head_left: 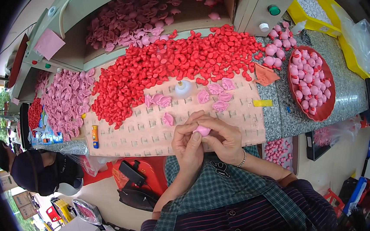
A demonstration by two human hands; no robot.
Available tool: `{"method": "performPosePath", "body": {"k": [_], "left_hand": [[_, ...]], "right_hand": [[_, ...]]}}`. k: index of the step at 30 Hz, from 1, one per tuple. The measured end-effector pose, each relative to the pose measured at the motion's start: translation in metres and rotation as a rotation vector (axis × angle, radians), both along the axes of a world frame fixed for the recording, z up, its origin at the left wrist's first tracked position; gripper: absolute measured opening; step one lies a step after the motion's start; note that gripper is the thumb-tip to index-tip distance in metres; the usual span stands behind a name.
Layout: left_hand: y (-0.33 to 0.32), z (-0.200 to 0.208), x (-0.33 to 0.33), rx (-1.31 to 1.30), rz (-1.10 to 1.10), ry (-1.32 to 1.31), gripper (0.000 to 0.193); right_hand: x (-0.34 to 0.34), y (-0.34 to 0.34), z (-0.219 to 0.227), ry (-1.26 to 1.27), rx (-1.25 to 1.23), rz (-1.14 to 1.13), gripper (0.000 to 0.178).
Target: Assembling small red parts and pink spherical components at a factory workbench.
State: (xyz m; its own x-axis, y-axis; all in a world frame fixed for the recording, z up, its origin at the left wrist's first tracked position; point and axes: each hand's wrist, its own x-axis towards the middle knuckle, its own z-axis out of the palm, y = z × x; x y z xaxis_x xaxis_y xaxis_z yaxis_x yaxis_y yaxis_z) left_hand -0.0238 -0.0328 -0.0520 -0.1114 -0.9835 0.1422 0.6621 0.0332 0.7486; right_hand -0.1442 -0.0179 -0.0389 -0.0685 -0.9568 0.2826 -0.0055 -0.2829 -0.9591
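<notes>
Over the front edge of the worktable, both my hands hold one small pink rounded plastic piece between their fingertips. My left hand is closed, its thumb pressed against the piece from the near side. The fingers of my right hand are bent around its other side; a bracelet sits on that wrist. Just beyond my hands, several loose pink curved shells lie on the patterned pink table cover. A white squat bottle with a thin nozzle stands among them.
A big heap of red bean-shaped pieces spreads across the back. Pink shells are piled at left. A yellow-and-blue tube lies front left. At right are a red bowl of pink balls and yellow bins. Another person is at lower left.
</notes>
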Motion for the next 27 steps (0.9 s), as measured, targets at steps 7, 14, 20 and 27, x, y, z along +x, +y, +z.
{"method": "performPosePath", "body": {"k": [7,14,20,27], "left_hand": [[0.001,-0.001,0.001,-0.006,-0.029,0.004,0.020],[0.002,0.000,0.001,-0.002,-0.038,-0.059,0.028],[0.003,0.002,0.001,0.019,-0.056,-0.040,0.027],[0.003,-0.001,0.001,-0.029,-0.022,-0.038,0.027]], "right_hand": [[0.001,-0.002,0.008,0.104,-0.078,-0.062,0.037],[0.001,-0.001,0.010,0.121,-0.076,-0.070,0.037],[0.002,-0.003,0.013,0.128,-0.141,-0.066,0.035],[0.003,-0.004,0.010,0.113,-0.157,-0.056,0.034]]}}
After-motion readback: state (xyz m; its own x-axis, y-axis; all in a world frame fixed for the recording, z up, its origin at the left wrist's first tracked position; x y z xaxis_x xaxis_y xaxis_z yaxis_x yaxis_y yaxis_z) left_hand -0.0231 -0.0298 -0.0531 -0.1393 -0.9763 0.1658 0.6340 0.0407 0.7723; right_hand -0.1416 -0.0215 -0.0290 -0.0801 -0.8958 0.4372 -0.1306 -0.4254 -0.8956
